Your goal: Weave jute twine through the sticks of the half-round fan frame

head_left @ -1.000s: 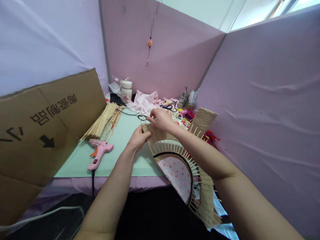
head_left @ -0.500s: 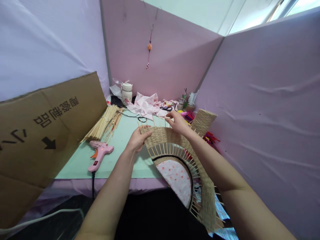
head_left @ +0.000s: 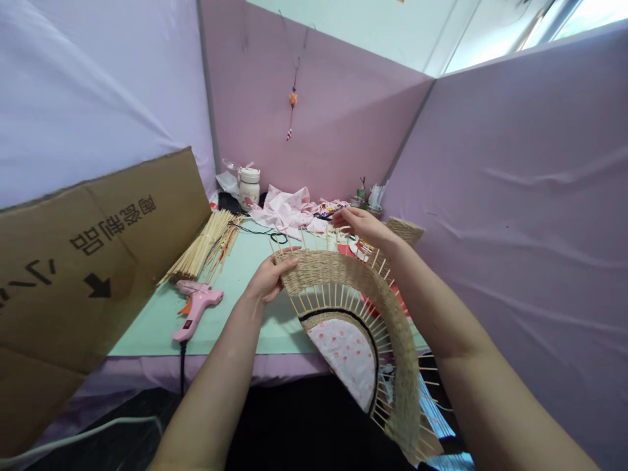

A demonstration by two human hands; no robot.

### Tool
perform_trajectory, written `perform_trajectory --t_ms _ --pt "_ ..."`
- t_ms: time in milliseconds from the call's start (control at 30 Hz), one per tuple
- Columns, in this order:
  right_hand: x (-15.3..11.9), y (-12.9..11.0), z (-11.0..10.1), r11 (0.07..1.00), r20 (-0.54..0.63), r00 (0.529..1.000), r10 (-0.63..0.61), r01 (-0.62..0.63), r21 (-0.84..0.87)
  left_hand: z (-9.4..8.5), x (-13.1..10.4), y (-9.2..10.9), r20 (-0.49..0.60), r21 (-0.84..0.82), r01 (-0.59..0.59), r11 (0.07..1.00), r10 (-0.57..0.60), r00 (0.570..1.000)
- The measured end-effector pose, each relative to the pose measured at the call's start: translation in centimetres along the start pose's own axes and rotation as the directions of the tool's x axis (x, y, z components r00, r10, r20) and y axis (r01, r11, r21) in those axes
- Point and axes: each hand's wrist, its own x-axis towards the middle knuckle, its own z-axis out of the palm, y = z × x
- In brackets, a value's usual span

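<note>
My left hand (head_left: 270, 277) grips the upper left end of a half-round woven fan (head_left: 330, 269), thumb on the front. The fan has thin wooden ribs, a wide band of tan twine and a black line around a white cloth centre (head_left: 345, 353) with reddish dots. Rib tips stick out past the band. Above the top edge, my right hand (head_left: 362, 224) hovers behind the tips with its fingers stretched out to the left. Nothing shows in it. Behind my right forearm, a twine roll (head_left: 405, 229) is partly hidden.
A pink glue gun (head_left: 196, 306) and a bundle of thin sticks (head_left: 206, 245) lie left on the pale green tabletop (head_left: 245, 288). A cardboard sheet (head_left: 118, 242) leans beside them. Pink cloth (head_left: 284, 208) and a white bottle (head_left: 249, 188) are at the back.
My right hand has lifted slightly and moved right, and its fingers have straightened from a bent, pinch-like shape. The left hand keeps its hold, and more of the fan's band shows.
</note>
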Motion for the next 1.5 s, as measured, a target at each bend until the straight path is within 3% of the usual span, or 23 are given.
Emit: perform_trajectory --t_ms 133,200,267,400,467,500,567,700,733,800,900,1000,1167,1300,1367,1500 --pt "1.8 -1.0 -1.6 0.988 0.229 0.969 0.088 -0.115 0.107 0.3 -0.7 0.4 0.061 -0.009 -0.045 0.999 0.046 0.997" --pt "2.3 -1.7 -2.2 0.982 0.385 0.918 0.099 -0.153 0.113 0.5 -1.5 0.8 0.079 -0.019 -0.062 0.998 0.063 0.995" --pt "2.4 -2.7 -2.5 0.982 0.576 0.811 0.102 -0.176 0.074 0.6 -2.7 1.2 0.09 -0.025 -0.071 0.997 0.073 0.993" --pt "0.7 -5.9 -2.8 0.99 0.847 0.515 0.132 -0.106 -0.09 0.8 -5.1 2.3 0.111 -0.043 -0.095 0.995 0.099 0.989" --pt "-0.8 -7.9 -3.4 0.988 0.887 0.437 0.149 -0.029 -0.152 0.8 -5.8 3.2 0.1 -0.067 -0.127 0.99 0.133 0.986" --pt "-1.5 -8.8 -3.8 0.984 0.888 0.431 0.158 0.003 -0.177 0.9 -5.9 3.7 0.09 -0.082 -0.152 0.985 0.159 0.983" --pt "-2.7 -10.4 -4.8 0.979 0.853 0.499 0.154 0.04 -0.2 1.1 -5.6 5.0 0.082 -0.103 -0.202 0.974 0.211 0.974" --pt "-4.4 -12.0 -4.9 0.998 0.605 0.795 -0.037 0.063 -0.022 2.3 -3.9 7.5 0.193 -0.112 -0.239 0.964 0.258 0.947" --pt "-4.7 -12.1 -4.2 0.995 0.523 0.846 -0.1 0.071 0.074 2.7 -3.3 8.0 0.232 -0.112 -0.24 0.964 0.26 0.937" --pt "-5.0 -12.0 -2.3 0.957 0.411 0.893 -0.183 0.067 0.282 3.4 -2.4 8.6 0.294 -0.114 -0.237 0.965 0.261 0.919" --pt "-4.7 -11.3 0.5 0.883 0.435 0.88 -0.192 -0.039 0.468 3.7 -1.6 9.1 0.329 -0.108 -0.224 0.969 0.247 0.912" --pt "-3.7 -10.3 1.6 0.905 0.448 0.881 -0.153 -0.056 0.421 3.2 -1.5 9.3 0.326 -0.112 -0.206 0.972 0.232 0.916" --pt "-3.6 -10.0 0.5 0.972 0.374 0.923 -0.086 -0.004 0.233 2.3 -2.0 9.3 0.312 -0.126 -0.192 0.973 0.223 0.923" --pt "-4.7 -10.7 -0.7 0.994 0.478 0.877 -0.044 -0.01 0.111 2.1 -2.0 9.3 0.361 -0.111 -0.175 0.978 0.204 0.91" --pt "-5.1 -10.9 -0.8 0.995 0.5 0.865 -0.043 -0.009 0.101 2.0 -1.9 9.2 0.405 -0.101 -0.153 0.983 0.181 0.896" --pt "-5.5 -11.0 -0.5 0.977 0.467 0.884 -0.015 -0.085 0.193 1.6 -1.1 8.8 0.464 -0.092 -0.109 0.99 0.14 0.875"
